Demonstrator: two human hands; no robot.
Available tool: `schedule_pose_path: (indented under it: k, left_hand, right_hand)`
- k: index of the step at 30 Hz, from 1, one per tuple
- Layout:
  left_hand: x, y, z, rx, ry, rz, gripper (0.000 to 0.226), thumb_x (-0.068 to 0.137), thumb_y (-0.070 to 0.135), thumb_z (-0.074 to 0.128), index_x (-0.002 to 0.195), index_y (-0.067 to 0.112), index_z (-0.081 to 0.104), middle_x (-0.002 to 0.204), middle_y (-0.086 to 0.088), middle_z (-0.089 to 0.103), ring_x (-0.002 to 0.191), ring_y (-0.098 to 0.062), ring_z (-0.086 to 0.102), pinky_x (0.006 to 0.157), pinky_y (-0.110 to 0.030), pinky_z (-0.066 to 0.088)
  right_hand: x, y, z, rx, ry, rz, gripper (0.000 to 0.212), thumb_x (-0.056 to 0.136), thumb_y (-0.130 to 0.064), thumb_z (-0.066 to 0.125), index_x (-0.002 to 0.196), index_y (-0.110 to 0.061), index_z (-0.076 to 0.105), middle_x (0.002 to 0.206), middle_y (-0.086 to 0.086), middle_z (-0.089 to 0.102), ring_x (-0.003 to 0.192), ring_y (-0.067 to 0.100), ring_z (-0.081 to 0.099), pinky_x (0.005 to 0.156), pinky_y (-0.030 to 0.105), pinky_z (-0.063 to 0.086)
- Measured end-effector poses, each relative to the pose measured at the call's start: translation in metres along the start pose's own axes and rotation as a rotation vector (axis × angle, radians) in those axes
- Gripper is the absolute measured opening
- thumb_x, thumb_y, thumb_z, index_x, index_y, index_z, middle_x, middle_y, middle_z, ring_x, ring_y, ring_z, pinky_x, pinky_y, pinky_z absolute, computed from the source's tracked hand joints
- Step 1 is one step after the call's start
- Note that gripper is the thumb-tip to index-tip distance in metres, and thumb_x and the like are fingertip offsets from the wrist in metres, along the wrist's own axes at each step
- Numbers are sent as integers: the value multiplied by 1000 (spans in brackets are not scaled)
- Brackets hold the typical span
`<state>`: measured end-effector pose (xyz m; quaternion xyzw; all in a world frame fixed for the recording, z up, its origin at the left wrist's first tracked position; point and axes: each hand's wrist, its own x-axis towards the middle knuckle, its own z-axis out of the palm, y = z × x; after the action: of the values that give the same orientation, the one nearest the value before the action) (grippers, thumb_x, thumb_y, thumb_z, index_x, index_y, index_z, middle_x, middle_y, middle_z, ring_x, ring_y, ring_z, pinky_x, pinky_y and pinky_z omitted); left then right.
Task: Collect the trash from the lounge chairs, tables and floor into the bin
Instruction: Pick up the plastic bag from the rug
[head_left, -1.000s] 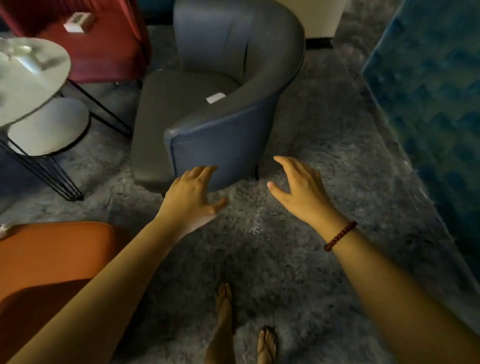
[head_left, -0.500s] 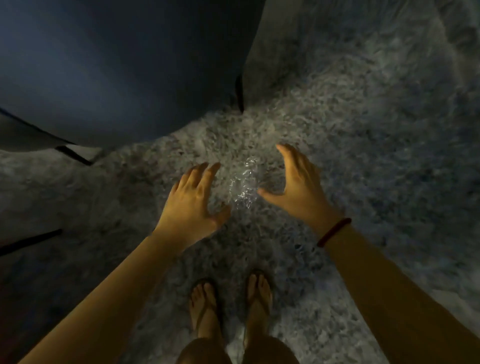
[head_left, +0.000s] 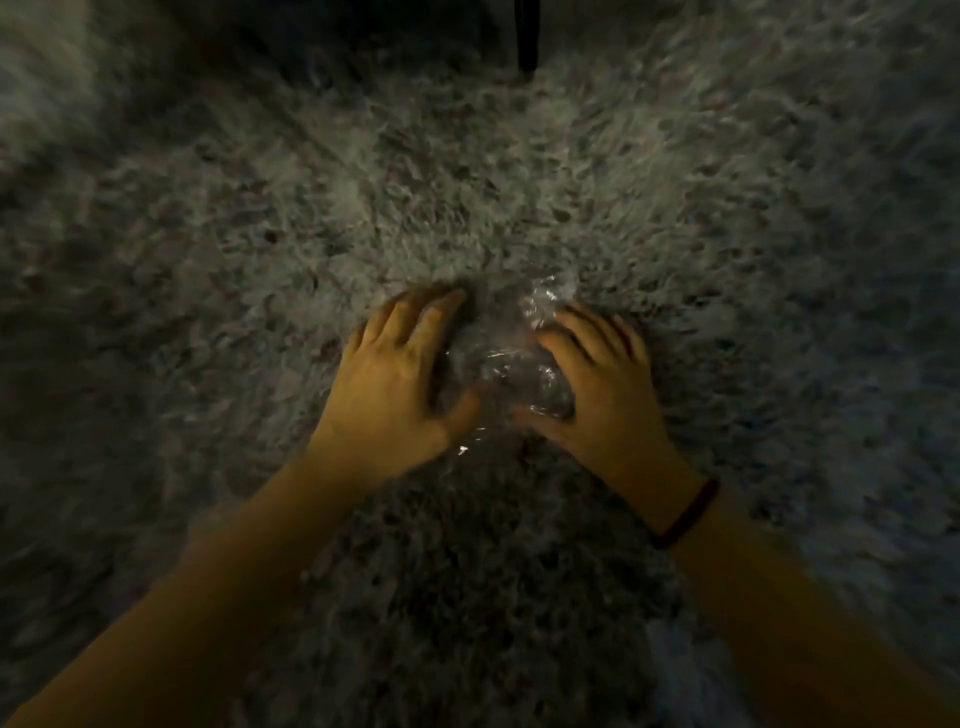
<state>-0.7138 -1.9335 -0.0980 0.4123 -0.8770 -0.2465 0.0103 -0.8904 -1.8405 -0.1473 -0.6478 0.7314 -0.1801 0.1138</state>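
Between our left hand (head_left: 395, 384) and right hand (head_left: 597, 384), we are cupping clear plastic wrap (head_left: 511, 364) with spread fingers on open shag carpet (head_left: 727, 208); a firm grasp cannot be confirmed.

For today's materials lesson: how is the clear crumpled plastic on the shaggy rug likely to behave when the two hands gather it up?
The clear plastic looks thin and crinkled, so probably floppy and very light. Its glinting creases suggest a slick film that may slip, so closing the left hand and right hand from both sides seems sensible. It is unlikely to roll on the rug.
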Motion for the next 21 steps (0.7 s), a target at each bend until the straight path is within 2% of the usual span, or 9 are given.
schedule_pose_path:
  k: [2,4,6,8,12,14,16,18,21]
  left_hand:
    - [-6,5,-2,-23,-28,-10,80,73,61,41,137,13,38,136,-13,45,124,-35,41,99,-54,38]
    - [-17,18,-14,-68,-50,-21,83,74,63,40,140,15,32,140,-10,42,127,-31,38,101,-53,35]
    - [-31,38,-38,-127,-45,-26,86,73,66,40,142,16,27,142,-9,40,128,-28,37,105,-49,33]
    - [-47,62,-70,-186,-28,-20,90,72,67,40,144,16,22,143,-7,37,130,-24,35,107,-38,28]
    - [-80,111,-152,-300,-62,23,100,67,71,50,146,22,13,149,2,26,134,-14,29,108,-38,28]
    - [-94,135,-198,-338,-25,57,101,63,67,58,143,25,15,142,1,34,125,-12,39,100,-35,39]
    - [-106,160,-247,-353,58,58,88,62,59,59,136,27,24,125,2,45,104,-10,51,83,-28,48]
    - [-117,180,-297,-303,152,65,66,63,47,63,121,25,39,106,-2,57,82,-16,60,64,-25,51]
    - [-134,204,-375,-219,230,72,36,65,26,70,93,25,47,80,-3,60,63,-17,56,49,-23,41]
  right_hand:
    - [-1,-10,-2,63,74,20,24,72,-24,68,93,-13,63,103,9,64,103,21,43,84,27,24]
    - [1,-25,-18,140,91,28,12,73,-18,65,82,-12,64,87,6,65,92,18,44,75,22,22]
    - [2,-47,-49,261,109,39,17,77,-25,55,82,-11,64,83,3,66,88,16,46,77,28,31]
    - [2,-73,-95,427,126,85,18,79,-24,56,84,-9,64,84,-5,64,86,16,56,75,37,46]
    - [-6,-124,-194,657,111,160,13,78,-13,64,86,-4,64,83,-9,60,80,4,59,69,14,48]
    - [-8,-150,-246,729,74,178,17,79,-20,64,87,-5,63,81,-7,64,75,7,61,62,15,48]
    - [-6,-177,-298,746,-7,167,20,77,-20,67,89,-6,61,79,-10,62,73,5,60,59,14,46]
    - [-2,-202,-352,765,-98,140,26,75,-16,69,96,-6,59,85,-13,60,80,0,60,66,12,48]
    - [9,-240,-435,700,-144,37,41,73,-9,64,113,-11,53,105,-5,61,98,3,57,85,19,48]
